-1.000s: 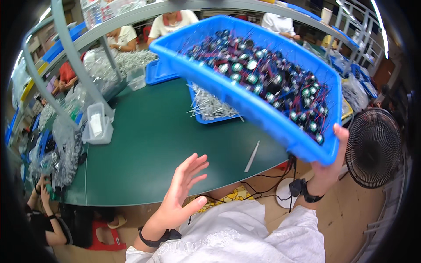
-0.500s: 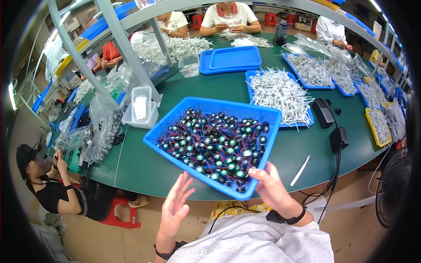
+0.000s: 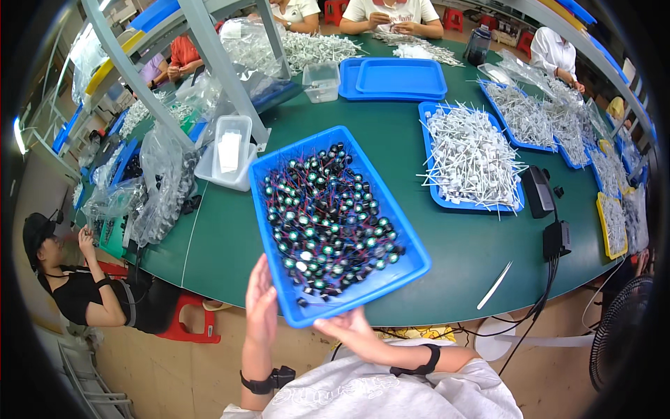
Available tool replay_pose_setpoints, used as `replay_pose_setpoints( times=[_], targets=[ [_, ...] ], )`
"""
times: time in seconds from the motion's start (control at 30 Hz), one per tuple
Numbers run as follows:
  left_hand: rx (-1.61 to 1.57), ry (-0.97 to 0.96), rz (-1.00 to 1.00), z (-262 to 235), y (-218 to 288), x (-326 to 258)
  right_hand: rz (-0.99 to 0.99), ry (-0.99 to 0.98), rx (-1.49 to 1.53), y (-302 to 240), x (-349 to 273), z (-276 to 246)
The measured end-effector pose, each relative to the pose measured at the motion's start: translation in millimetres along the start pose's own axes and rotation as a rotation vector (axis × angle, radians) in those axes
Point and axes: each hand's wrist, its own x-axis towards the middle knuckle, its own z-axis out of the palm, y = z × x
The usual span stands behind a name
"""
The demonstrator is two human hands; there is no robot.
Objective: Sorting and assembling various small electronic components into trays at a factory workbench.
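Note:
A deep blue plastic tray sits at a slant near the table's front edge. Inside it lies a heap of small round black components with pale green-white faces and thin red and dark wires; their exact kind is too small to tell. My left hand is against the tray's left side near its close corner, with its fingers partly hidden by the wall. At that corner, my right hand grips the near rim, its thumb along the edge and its other fingers partly out of sight beneath.
Right of the tray stands a blue tray of white stick-like parts. White tweezers and black boxes with cables lie farther right. Empty blue trays, clear tubs and a grey metal post stand beyond. Co-workers sit around.
The tray of black components has turned clockwise and shifted left. My right hand has moved left along with its near corner. My left hand has come against the tray's side.

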Motion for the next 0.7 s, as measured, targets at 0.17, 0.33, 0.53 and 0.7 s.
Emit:
replay_pose_setpoints(
  times=[0.17,0.33,0.53,0.7],
  targets=[
    [-0.128,0.106,-0.006,-38,1,27,0.165,-0.42,-0.415,6,3,-14],
    [0.175,0.212,-0.042,-48,13,-5,-0.104,-0.184,-0.456,-68,-14,-28],
    [0.291,0.308,-0.02,-13,-8,-22,-0.237,0.534,-1.255,-92,-1,-53],
    [0.464,0.312,0.077,-32,-18,2,-0.416,0.45,-1.302,-65,10,-52]
  ],
)
